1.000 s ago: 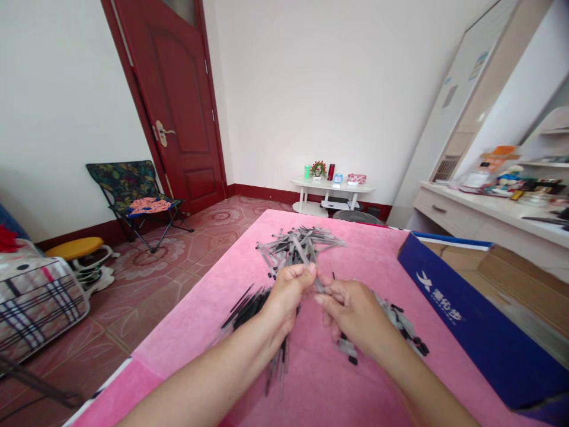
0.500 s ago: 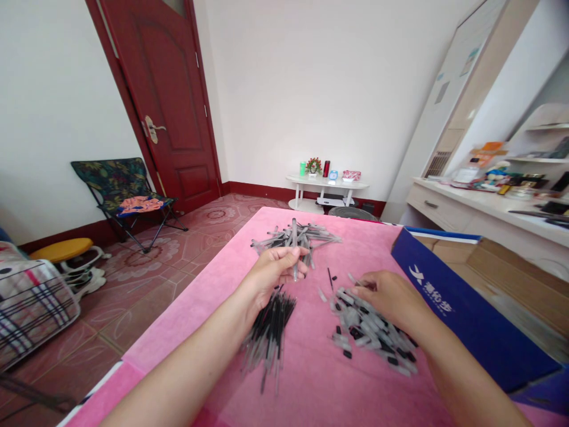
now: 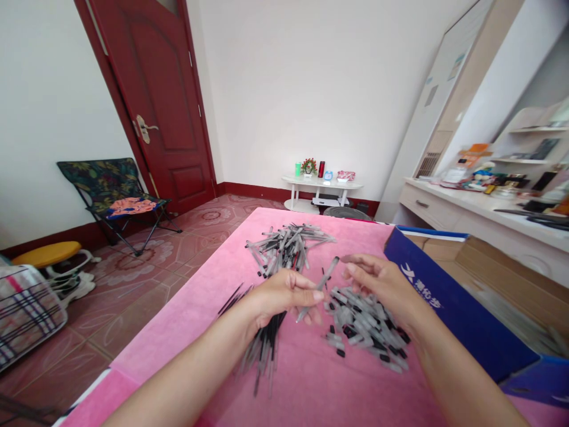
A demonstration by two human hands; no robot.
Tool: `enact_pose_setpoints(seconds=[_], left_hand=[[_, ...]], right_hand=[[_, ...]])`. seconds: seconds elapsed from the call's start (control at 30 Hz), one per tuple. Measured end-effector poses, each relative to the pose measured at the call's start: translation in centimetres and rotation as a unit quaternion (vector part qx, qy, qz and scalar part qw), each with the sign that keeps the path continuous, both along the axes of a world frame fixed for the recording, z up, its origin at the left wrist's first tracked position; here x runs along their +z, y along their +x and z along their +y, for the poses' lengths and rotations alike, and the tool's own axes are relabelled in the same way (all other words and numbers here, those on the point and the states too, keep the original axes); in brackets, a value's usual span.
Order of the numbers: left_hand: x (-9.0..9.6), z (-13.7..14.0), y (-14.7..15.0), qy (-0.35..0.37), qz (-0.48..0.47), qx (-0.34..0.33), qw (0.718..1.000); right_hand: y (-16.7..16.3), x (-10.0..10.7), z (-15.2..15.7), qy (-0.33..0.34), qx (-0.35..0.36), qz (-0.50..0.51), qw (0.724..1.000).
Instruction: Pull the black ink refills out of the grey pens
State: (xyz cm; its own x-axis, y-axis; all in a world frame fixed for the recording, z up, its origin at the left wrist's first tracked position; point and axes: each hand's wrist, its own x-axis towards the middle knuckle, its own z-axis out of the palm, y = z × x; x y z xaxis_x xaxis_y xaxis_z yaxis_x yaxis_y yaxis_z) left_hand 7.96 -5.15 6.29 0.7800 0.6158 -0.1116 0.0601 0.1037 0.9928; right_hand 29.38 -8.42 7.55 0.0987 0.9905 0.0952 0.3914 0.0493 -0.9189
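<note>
My left hand (image 3: 291, 295) is closed on a translucent grey pen (image 3: 328, 274), thumb and fingers around its lower part, so the pen slants up to the right. My right hand (image 3: 376, 277) is at the pen's dark upper end, fingers bent together; whatever they hold, if anything, is hidden. Below my right hand is a heap of clear and black pen caps (image 3: 362, 323). Thin dark pen refills (image 3: 267, 344) lie in a bundle under my left wrist. Beyond my hands lies a pile of translucent pens (image 3: 288, 243).
A pink cloth (image 3: 186, 308) covers the table. At the right stands an open blue cardboard box (image 3: 457, 314). Further off are a folding chair (image 3: 111, 190), a small white table (image 3: 322, 182) and a white dresser (image 3: 444, 207).
My left hand has moved right and lower, tilting the upright pen over to the right. My right hand has risen from the cap heap to the pen's upper end.
</note>
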Motion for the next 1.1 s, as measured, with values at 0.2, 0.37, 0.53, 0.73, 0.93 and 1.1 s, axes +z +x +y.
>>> enact_pose_setpoints(seconds=[0.2, 0.37, 0.53, 0.73, 0.93, 1.1], left_hand=[[-0.1, 0.2, -0.4, -0.081, -0.065, -0.047, 0.993], [-0.7, 0.8, 0.1, -0.082, -0.197, 0.071, 0.974], [-1.1, 0.2, 1.2, 0.007, -0.218, 0.157, 0.963], [-1.4, 0.7, 1.0, 0.002, -0.226, 0.197, 0.954], [-1.7, 1.0, 0.9, -0.017, -0.211, 0.207, 0.955], [-1.9, 1.0, 0.9, -0.011, -0.209, 0.209, 0.955]], right_hand=[[-1.8, -0.1, -0.5, -0.007, 0.041, 0.246, 0.968], [-3.3, -1.0, -0.4, -0.020, 0.008, 0.447, 0.894], [-5.6, -2.0, -0.7, -0.043, 0.038, 0.446, 0.893], [-5.8, -2.0, -1.0, -0.112, 0.086, 0.400, 0.905], [-6.3, -2.1, -1.2, -0.094, 0.078, 0.371, 0.921], [-6.5, -2.5, -1.1, -0.121, 0.068, 0.366, 0.920]])
